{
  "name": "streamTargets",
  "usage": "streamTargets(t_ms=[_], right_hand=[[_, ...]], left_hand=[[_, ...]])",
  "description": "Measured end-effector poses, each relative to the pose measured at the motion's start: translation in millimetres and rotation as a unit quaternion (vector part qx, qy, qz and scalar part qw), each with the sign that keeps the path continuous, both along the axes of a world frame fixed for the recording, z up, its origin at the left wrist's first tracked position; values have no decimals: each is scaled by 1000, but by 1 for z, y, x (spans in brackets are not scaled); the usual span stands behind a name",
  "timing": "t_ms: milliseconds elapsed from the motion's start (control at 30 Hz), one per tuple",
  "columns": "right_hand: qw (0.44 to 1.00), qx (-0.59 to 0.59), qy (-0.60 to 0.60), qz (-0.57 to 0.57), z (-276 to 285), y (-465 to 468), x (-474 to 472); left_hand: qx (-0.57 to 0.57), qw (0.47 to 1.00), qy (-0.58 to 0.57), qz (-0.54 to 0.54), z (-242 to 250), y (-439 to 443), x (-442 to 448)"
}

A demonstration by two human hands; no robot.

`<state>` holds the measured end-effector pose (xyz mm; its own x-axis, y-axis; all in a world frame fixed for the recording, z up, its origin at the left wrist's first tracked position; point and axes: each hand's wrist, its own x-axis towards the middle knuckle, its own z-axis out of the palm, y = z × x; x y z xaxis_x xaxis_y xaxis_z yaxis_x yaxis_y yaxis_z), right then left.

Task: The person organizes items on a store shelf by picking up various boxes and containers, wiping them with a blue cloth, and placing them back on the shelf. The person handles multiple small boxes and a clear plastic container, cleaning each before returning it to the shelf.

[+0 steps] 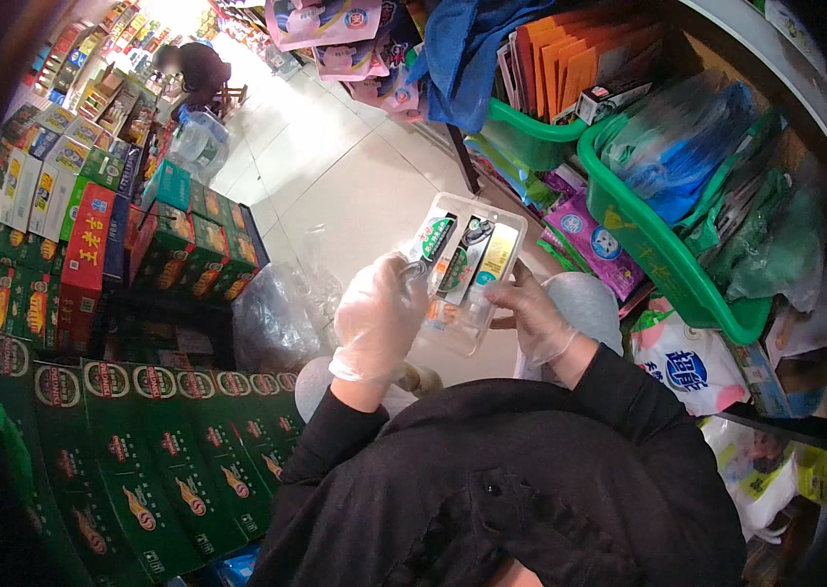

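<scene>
Both of my hands wear thin clear gloves. A shallow translucent plastic tray (515, 224) with several small packaged boxes in it is tilted in front of me above my knees. My right hand (534, 308) grips the tray's right edge, thumb on top. My left hand (382, 312) is at the tray's left side, its fingers curled by a black and green box (435, 238); whether they hold the box, the tray or both cannot be told. Beside it in the tray lie another black, white and green box (463, 268) and a yellow and white box (497, 257).
Green beer cartons (186, 447) stand at my left, with stacked drink boxes (197, 246) beyond. Green plastic baskets (666, 260) holding bags and orange envelopes are at my right. A clear plastic bag (274, 315) lies near my left knee. Another person (204, 70) is far off at the upper left.
</scene>
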<state>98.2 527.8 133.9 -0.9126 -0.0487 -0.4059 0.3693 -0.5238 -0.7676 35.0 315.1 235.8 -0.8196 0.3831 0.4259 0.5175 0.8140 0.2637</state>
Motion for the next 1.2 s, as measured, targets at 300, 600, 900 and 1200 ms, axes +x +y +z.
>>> streamTargets(t_ms=[300, 600, 900, 1200], right_hand=[[1000, -3, 19, 13, 11, 1, 2], [1000, -20, 7, -3, -8, 2, -1], [999, -16, 35, 3, 0, 2, 3], [998, -35, 30, 30, 0, 4, -1]], left_hand=[[-128, 988, -78, 33, -28, 19, -9], [-121, 991, -6, -53, -41, 7, -12], [-265, 955, 29, -127, -26, 2, -21], [-329, 933, 27, -141, -34, 2, -49]])
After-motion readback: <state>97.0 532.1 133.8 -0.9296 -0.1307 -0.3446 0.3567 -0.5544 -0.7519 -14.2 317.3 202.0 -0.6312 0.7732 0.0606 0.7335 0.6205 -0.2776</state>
